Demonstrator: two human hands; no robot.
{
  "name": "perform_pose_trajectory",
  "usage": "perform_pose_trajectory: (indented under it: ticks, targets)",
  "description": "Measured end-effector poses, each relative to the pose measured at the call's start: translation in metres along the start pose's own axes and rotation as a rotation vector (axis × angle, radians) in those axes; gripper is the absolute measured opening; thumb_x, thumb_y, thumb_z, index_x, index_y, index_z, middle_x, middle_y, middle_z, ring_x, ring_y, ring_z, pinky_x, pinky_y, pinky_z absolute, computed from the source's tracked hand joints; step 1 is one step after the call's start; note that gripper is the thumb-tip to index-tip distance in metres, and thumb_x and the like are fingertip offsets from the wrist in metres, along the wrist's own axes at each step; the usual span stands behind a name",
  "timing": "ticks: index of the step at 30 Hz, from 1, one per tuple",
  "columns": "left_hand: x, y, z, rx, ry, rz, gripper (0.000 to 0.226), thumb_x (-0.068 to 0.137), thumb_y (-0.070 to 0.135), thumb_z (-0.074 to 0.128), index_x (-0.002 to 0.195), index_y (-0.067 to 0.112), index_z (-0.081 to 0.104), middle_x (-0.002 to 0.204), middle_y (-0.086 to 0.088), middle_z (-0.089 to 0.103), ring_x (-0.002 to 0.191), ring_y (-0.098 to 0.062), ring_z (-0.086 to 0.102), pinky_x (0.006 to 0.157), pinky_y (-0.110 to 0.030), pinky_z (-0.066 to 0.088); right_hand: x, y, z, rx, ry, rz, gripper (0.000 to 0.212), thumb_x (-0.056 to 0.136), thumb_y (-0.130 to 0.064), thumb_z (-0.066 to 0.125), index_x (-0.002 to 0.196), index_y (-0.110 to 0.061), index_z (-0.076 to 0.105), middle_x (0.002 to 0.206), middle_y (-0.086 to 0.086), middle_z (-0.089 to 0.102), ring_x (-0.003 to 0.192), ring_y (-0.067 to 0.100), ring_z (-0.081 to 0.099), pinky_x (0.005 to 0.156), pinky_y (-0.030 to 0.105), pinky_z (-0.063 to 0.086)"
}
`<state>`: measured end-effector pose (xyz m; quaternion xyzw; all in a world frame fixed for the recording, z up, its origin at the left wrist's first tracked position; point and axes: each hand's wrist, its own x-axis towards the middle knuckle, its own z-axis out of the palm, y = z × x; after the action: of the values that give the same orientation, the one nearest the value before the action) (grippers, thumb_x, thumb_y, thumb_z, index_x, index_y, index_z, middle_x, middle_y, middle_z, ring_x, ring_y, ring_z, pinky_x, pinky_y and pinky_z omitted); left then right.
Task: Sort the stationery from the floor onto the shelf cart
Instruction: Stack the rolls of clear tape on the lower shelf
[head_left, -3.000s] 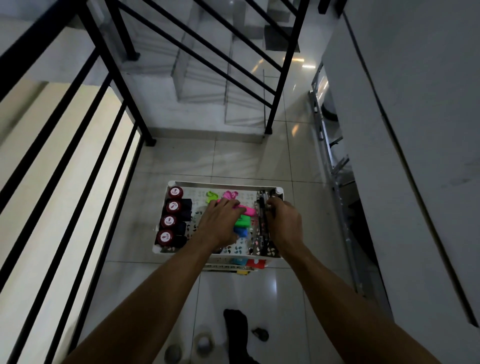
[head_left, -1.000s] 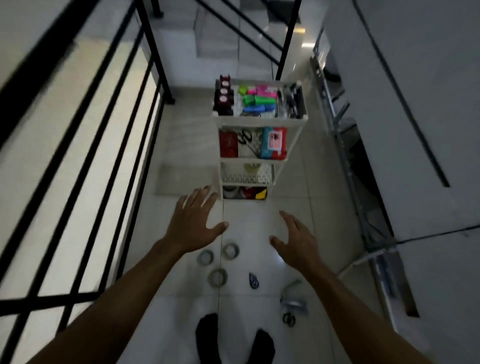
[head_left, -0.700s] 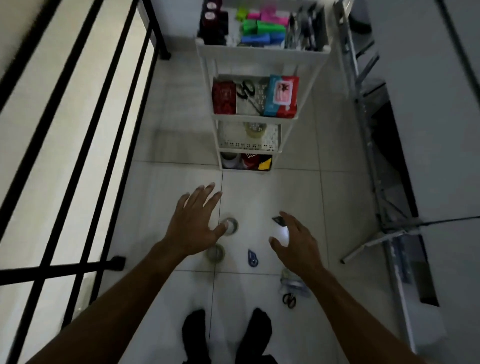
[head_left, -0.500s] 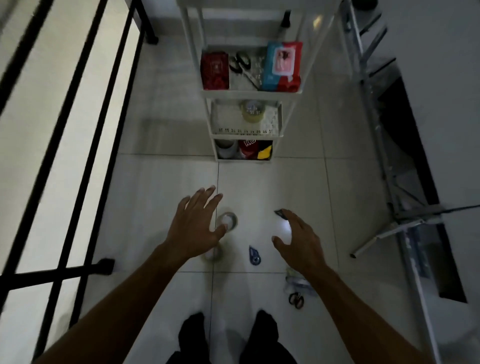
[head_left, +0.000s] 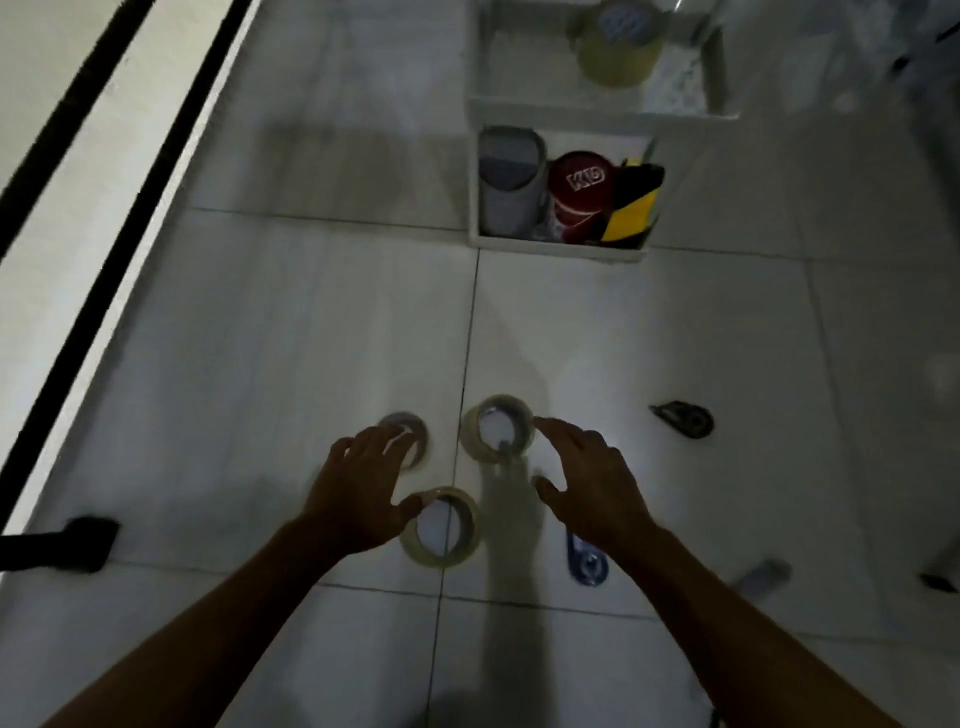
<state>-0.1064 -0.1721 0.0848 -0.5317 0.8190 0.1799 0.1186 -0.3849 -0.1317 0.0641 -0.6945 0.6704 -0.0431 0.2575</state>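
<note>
Two bare forearms reach up from the bottom of the frame over a pale tiled floor (head_left: 649, 338). Nearest, at lower centre, a clear tape roll (head_left: 441, 527) lies flat, and the left hand (head_left: 363, 493) hovers just left of it with fingers spread and loosely bent, its thumb at the roll's rim; whether it touches is hard to tell, and it grips nothing. A blue dispenser (head_left: 587, 564) lies under the right wrist, partly hidden. The right hand (head_left: 587, 478) is likewise spread and holds nothing, its fingertips just beside a second roll (head_left: 498, 428) lying flat at centre. A third roll (head_left: 408, 436), blurred, sits under the left fingertips, left of the second. A dark dispenser (head_left: 683, 418) lies well apart at middle right. Blurred small items rest at the lower right edge, too smeared to name. Farther up, the cart (head_left: 556, 247) stands at upper centre; its lowest tier holds a grey roll (head_left: 511, 179), a red roll (head_left: 582, 197) and a black-and-yellow roll (head_left: 631, 208) standing on edge. On the tier above sits a yellowish roll (head_left: 618, 47). A black rail (head_left: 124, 171) runs diagonally along the left edge.
</note>
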Motion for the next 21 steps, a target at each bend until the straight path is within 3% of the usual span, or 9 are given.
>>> perform_pose_trajectory:
  ticks: [2, 5, 9, 12, 14, 18, 21]
  targets:
    - [0.015, -0.013, 0.030, 0.020, -0.006, 0.016, 0.061, 0.093, 0.041, 0.049, 0.147, 0.020, 0.032, 0.155, -0.001, 0.029, 0.141, -0.018, 0.027, 0.113, -0.035, 0.018, 0.021, 0.002, 0.028, -0.081, 0.019, -0.090, 0.063, 0.087, -0.028, 0.065, 0.144, -0.022, 0.040, 0.144, -0.001, 0.048, 0.121, 0.020, 0.047, 0.092, 0.030, 0.037]
    - [0.036, -0.029, 0.058, 0.068, -0.007, 0.043, 0.067, 0.085, 0.020, 0.056, 0.147, 0.019, 0.032, 0.155, -0.002, 0.028, 0.142, -0.020, 0.025, 0.115, -0.037, 0.015, 0.044, 0.005, 0.057, -0.235, 0.042, -0.189, 0.051, 0.087, -0.017, 0.059, 0.137, -0.023, 0.049, 0.139, -0.002, 0.052, 0.119, 0.022, 0.048, 0.090, 0.033, 0.037]
    - [0.052, -0.043, 0.077, 0.265, -0.014, 0.121, 0.051, 0.091, 0.037, 0.053, 0.138, 0.022, 0.043, 0.146, -0.001, 0.043, 0.139, -0.020, 0.031, 0.113, -0.038, 0.019, 0.058, 0.007, 0.079, -0.309, 0.042, -0.241, 0.034, 0.092, -0.018, 0.054, 0.125, -0.021, 0.059, 0.130, 0.003, 0.060, 0.122, 0.025, 0.050, 0.093, 0.038, 0.038]
    - [0.058, -0.043, 0.079, 0.373, -0.040, 0.154, 0.032, 0.096, 0.033, 0.045, 0.124, 0.020, 0.053, 0.128, -0.002, 0.059, 0.123, -0.022, 0.048, 0.107, -0.039, 0.023, 0.060, 0.009, 0.083, -0.341, 0.007, -0.256, 0.029, 0.093, -0.021, 0.056, 0.122, -0.019, 0.060, 0.124, 0.004, 0.063, 0.121, 0.026, 0.050, 0.092, 0.036, 0.041]
    - [0.061, -0.040, 0.074, 0.374, -0.027, 0.158, 0.031, 0.097, 0.028, 0.044, 0.125, 0.018, 0.052, 0.125, -0.004, 0.061, 0.116, -0.023, 0.054, 0.104, -0.038, 0.028, 0.063, 0.008, 0.077, -0.333, 0.008, -0.251, 0.028, 0.093, -0.019, 0.056, 0.121, -0.017, 0.060, 0.121, 0.006, 0.063, 0.119, 0.027, 0.052, 0.090, 0.036, 0.045]
    - [0.070, -0.030, 0.042, 0.281, 0.024, 0.160, 0.040, 0.099, 0.030, 0.043, 0.136, 0.017, 0.046, 0.137, -0.006, 0.054, 0.122, -0.025, 0.053, 0.102, -0.037, 0.035, 0.066, 0.001, 0.047, -0.312, 0.039, -0.175, 0.034, 0.095, -0.018, 0.050, 0.129, -0.015, 0.056, 0.130, 0.007, 0.058, 0.124, 0.027, 0.049, 0.094, 0.037, 0.048]
    - [0.074, -0.016, -0.008, 0.248, 0.112, 0.188, 0.033, 0.099, 0.029, 0.040, 0.127, 0.019, 0.053, 0.130, -0.003, 0.060, 0.113, -0.023, 0.057, 0.097, -0.033, 0.037, 0.063, -0.009, 0.001, -0.277, 0.149, -0.168, 0.034, 0.093, -0.014, 0.054, 0.126, -0.013, 0.058, 0.125, 0.009, 0.062, 0.122, 0.028, 0.053, 0.088, 0.038, 0.052]
